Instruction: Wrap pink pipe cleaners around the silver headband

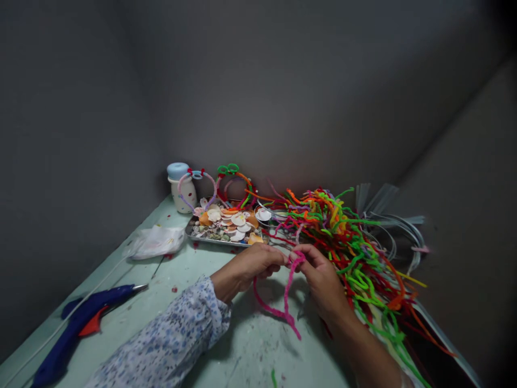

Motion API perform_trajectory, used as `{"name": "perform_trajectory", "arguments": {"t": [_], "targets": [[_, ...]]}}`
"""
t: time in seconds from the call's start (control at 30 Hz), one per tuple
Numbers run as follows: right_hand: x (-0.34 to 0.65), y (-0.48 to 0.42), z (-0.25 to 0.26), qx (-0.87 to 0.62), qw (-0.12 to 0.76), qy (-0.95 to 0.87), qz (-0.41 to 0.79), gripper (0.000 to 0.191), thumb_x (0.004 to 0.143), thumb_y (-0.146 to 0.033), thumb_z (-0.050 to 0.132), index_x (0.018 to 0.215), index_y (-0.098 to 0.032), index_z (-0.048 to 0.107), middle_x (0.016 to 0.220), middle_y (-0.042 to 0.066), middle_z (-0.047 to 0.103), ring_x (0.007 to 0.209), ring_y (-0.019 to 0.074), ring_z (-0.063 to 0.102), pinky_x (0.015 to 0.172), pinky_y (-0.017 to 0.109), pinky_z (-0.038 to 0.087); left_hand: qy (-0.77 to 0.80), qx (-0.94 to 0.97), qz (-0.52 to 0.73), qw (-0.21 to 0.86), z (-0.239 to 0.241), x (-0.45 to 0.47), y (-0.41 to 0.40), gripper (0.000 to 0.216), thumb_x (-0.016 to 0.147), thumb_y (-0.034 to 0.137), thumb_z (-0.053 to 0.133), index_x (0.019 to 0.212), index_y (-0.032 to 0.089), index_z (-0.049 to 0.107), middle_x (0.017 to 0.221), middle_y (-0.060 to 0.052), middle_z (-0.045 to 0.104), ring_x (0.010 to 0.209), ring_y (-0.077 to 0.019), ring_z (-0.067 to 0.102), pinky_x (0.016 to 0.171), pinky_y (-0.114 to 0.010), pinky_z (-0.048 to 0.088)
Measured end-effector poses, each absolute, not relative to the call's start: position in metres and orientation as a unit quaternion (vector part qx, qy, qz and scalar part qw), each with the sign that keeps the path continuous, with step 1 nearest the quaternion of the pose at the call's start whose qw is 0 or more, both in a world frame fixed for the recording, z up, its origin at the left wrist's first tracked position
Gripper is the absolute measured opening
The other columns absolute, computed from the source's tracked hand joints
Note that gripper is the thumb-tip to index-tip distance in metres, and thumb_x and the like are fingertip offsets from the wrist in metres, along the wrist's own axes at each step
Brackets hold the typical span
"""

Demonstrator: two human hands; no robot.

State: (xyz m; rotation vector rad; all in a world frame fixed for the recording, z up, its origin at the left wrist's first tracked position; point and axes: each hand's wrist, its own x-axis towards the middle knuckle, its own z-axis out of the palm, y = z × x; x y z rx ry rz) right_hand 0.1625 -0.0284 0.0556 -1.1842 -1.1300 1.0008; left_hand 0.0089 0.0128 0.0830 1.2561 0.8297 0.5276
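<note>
A pink pipe cleaner (287, 293) is pinched between both hands above the middle of the table. My left hand (255, 265) grips it from the left, fingers closed, with a patterned sleeve behind the wrist. Close by on the right, my right hand (321, 275) pinches the same pipe cleaner near a small curled loop at its top. Its lower part hangs in a bent, crossed shape with one loose end pointing down. The fingertips nearly meet, so the exact grip is partly hidden.
A metal tray (218, 241) of shells stands behind the hands, with wrapped headbands (197, 173) on it. Several coloured pipe cleaners (343, 226) heap at right. A jar (183, 191), plastic bag (155, 242) and blue glue gun (86, 318) lie left. Walls enclose the table (161, 312).
</note>
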Motion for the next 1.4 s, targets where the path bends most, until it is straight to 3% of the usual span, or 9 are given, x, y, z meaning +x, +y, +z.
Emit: {"name": "perform_trajectory", "arguments": {"t": [0.4,0.6,0.83,1.03,1.23,1.4], "targets": [[0.160,-0.030,0.058,-0.513,0.574,-0.485,0.415,0.023,0.072,-0.041,0.069,0.078,-0.020,0.064,0.071,0.000,0.058,0.065,0.0155,0.047,0.062,0.027,0.037,0.372,0.537,0.226,0.722,0.083,0.009,0.013,0.015,0.065,0.028,0.058,0.061,0.015,0.050,0.047,0.008,0.032,0.042,-0.0046,0.021,0.043,-0.025,0.010],[0.160,-0.031,0.060,-0.520,0.563,-0.495,0.408,0.019,0.072,-0.037,0.070,0.078,-0.020,0.063,0.072,0.000,0.059,0.065,0.0155,0.049,0.063,0.027,0.038,0.378,0.537,0.229,0.719,0.081,0.011,0.014,0.012,0.063,0.025,0.056,0.059,0.014,0.052,0.051,0.005,0.041,0.043,-0.0046,0.030,0.042,-0.023,0.016],[0.161,-0.031,0.061,-0.528,0.554,-0.518,0.382,0.021,0.075,-0.039,0.067,0.082,-0.019,0.064,0.077,0.003,0.063,0.073,0.0189,0.055,0.069,0.029,0.043,0.388,0.550,0.225,0.704,0.079,0.011,0.015,0.011,0.064,0.024,0.053,0.062,0.013,0.055,0.052,0.004,0.042,0.043,-0.0051,0.031,0.042,-0.022,0.017],[0.168,-0.031,0.062,-0.508,0.500,-0.571,0.408,0.028,0.076,-0.034,0.064,0.100,-0.019,0.063,0.096,0.005,0.067,0.085,0.0202,0.059,0.075,0.030,0.044,0.391,0.556,0.246,0.691,0.080,0.008,0.016,0.009,0.063,0.023,0.053,0.061,0.014,0.052,0.050,0.005,0.040,0.044,-0.0051,0.030,0.043,-0.022,0.016],[0.173,-0.030,0.068,-0.508,0.469,-0.588,0.421,0.020,0.075,-0.026,0.061,0.093,-0.019,0.065,0.086,0.002,0.067,0.083,0.0193,0.059,0.074,0.030,0.044,0.378,0.560,0.245,0.695,0.080,0.006,0.017,0.011,0.065,0.024,0.055,0.065,0.014,0.055,0.052,0.005,0.040,0.046,-0.0054,0.030,0.044,-0.023,0.016],[0.176,-0.028,0.071,-0.488,0.449,-0.592,0.459,0.026,0.074,-0.023,0.060,0.099,-0.019,0.066,0.092,0.003,0.068,0.084,0.0180,0.057,0.075,0.029,0.043,0.369,0.563,0.246,0.697,0.079,0.006,0.017,0.012,0.066,0.024,0.057,0.067,0.013,0.058,0.055,0.004,0.042,0.048,-0.0054,0.031,0.046,-0.023,0.017]]}}
